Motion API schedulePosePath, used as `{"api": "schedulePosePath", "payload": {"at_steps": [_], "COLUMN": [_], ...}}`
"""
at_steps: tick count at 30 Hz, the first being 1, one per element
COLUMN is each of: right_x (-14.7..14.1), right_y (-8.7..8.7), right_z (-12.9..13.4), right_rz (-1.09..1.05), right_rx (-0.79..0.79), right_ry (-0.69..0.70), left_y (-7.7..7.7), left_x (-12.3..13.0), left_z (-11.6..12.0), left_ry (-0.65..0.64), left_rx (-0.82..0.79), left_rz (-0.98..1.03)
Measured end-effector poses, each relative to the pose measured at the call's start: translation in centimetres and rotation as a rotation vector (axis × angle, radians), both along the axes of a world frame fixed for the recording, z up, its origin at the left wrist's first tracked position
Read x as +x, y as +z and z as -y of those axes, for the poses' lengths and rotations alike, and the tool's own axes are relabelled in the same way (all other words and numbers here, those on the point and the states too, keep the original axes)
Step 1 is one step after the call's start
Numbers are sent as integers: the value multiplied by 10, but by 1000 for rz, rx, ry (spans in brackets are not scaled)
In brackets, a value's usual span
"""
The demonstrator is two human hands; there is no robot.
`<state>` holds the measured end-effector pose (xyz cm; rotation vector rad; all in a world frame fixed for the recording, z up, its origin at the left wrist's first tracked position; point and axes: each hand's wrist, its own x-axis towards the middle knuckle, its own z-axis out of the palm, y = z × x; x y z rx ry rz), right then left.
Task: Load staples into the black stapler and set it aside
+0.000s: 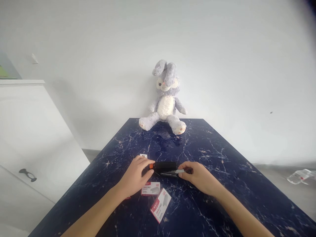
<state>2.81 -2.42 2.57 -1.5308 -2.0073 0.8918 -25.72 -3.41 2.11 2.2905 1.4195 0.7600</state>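
Observation:
A black stapler [165, 166] with an orange end lies sideways on the dark blue marbled table [197, 141]. My left hand [138, 172] has its thumb and fingers closed on the orange end. At the other end my right hand [195, 174] pinches a small metal and dark part that sticks out of the stapler. Two red and white staple boxes, one flat [151, 189] and one turned at an angle [161, 205], lie just below the stapler. Part of another white box [143, 155] shows behind my left hand, and a red edge peeks out under my left wrist.
A grey plush rabbit [166, 102] sits at the table's far edge against the wall. On the left is a white cabinet [32, 131] with a dark handle. A clear plastic item [299, 176] lies on the floor to the right.

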Motion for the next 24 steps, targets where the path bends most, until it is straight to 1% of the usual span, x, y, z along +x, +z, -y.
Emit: {"api": "schedulePosePath", "payload": {"at_steps": [4,7,11,13,15,17,18,20,24], "right_x": [0,9,18,9,-8,-28,-36,-47,-49], "right_y": [1,5,9,7,1,-6,-10,-15,-19], "right_z": [0,-1,5,13,24,35,40,46,48], "right_rz": [82,146,395,490,489,409,363,282,194], "right_rx": [9,48,116,145,207,316,337,329,243], "right_ry": [-14,-25,-129,-100,10,102,116,101,60], "left_y": [0,1,-2,-5,-6,-7,-7,-7,-8], "left_x": [0,0,-1,-1,0,0,0,1,1], "left_z": [0,0,1,1,0,-1,-2,-3,-4], "left_ry": [8,13,26,44,63,81,87,95,103], "left_rx": [-11,-21,-60,-89,-106,-114,-119,-129,-126], "left_rz": [-25,-35,-51,-64,-63,-45,-35,-19,1]}}
